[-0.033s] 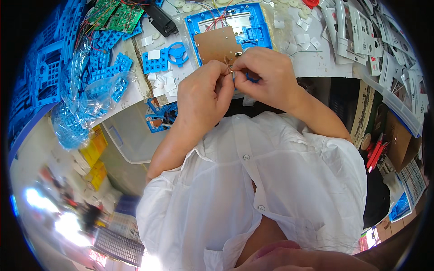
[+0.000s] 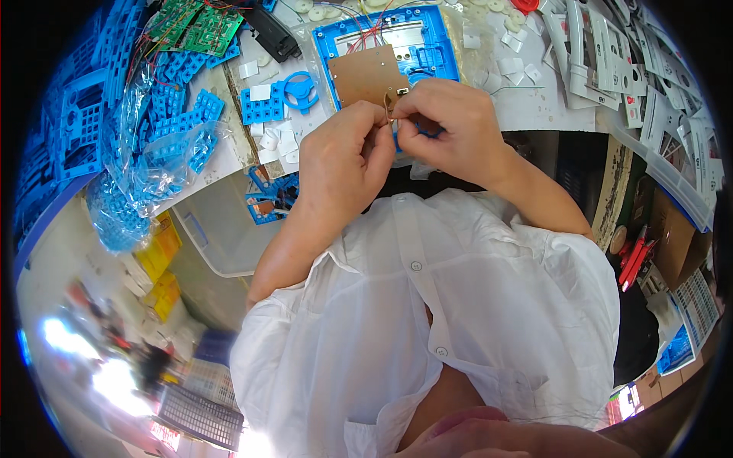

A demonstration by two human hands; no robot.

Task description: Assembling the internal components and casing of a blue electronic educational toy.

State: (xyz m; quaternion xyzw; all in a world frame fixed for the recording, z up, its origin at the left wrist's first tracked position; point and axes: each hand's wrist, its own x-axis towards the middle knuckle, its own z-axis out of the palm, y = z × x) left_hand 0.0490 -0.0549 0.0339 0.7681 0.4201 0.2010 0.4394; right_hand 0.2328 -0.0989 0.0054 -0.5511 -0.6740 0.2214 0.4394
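Close in front of my chest, my left hand (image 2: 347,153) and my right hand (image 2: 452,126) meet with closed fingertips. Both pinch a thin wire (image 2: 389,111), which bends up between them; its ends are hidden by the fingers. Just beyond the fingertips lies a brown circuit board (image 2: 368,72), tilted over the near part of a blue plastic housing (image 2: 450,52). Red and dark wires (image 2: 372,29) run across the housing's far side. A small white connector (image 2: 402,91) sits at the board's edge beside my right hand.
Left of the housing are a blue button pad (image 2: 262,109), a blue ring part (image 2: 301,91) and a black plastic part (image 2: 273,34). Green circuit boards (image 2: 210,30) and bagged blue parts (image 2: 172,145) lie farther left. White panels (image 2: 603,53) are heaped at the right.
The wire between my fingertips has shifted slightly and stands a little differently. My right fingers have moved very slightly; the housing and board stay put.
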